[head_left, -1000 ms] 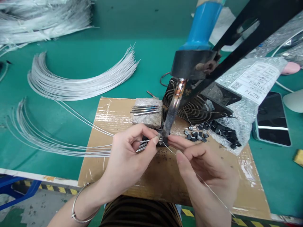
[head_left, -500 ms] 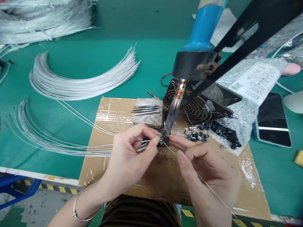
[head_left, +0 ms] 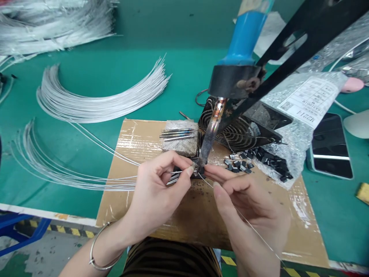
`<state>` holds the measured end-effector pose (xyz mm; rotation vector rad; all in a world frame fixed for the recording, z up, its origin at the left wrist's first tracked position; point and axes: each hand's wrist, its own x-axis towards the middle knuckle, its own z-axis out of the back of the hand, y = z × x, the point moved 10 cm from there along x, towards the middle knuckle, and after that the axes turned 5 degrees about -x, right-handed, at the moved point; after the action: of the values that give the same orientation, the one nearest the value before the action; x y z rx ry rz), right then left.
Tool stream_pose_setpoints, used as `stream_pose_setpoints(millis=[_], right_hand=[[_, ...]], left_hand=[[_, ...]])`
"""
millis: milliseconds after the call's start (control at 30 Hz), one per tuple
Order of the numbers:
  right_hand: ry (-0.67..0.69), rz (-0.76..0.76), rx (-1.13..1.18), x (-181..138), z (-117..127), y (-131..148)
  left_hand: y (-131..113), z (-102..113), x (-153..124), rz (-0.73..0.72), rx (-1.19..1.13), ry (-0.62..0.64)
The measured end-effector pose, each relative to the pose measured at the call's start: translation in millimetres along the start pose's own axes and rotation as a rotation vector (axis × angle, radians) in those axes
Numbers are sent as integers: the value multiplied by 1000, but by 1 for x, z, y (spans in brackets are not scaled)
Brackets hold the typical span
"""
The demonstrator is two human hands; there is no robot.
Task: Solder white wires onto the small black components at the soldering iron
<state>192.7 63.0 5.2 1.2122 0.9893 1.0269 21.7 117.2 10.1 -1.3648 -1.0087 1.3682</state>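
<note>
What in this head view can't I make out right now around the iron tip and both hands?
- Head view: the joint at the soldering iron tip is too small, and fingertips crowd it.
- What the left hand pinches beyond thin white wires is hidden by its fingers.
- The solder wire past the right hand is cut off by the bottom edge.
- The bag label is too small to read.

L wrist: thin silver bangle (head_left: 96,250) | arms bare | dark striped garment (head_left: 170,259)

Cardboard sheet (head_left: 138,154) on table (head_left: 95,134), fan (head_left: 245,130) behind it, phone (head_left: 331,148) right
</note>
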Motion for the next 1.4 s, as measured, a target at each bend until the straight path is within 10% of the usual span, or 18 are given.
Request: stream_pose_setpoints(millis=[1400], right_hand=[[-50, 41, -77, -1, 1, 4]], left_hand=[[1, -2, -2, -24, 23, 17]])
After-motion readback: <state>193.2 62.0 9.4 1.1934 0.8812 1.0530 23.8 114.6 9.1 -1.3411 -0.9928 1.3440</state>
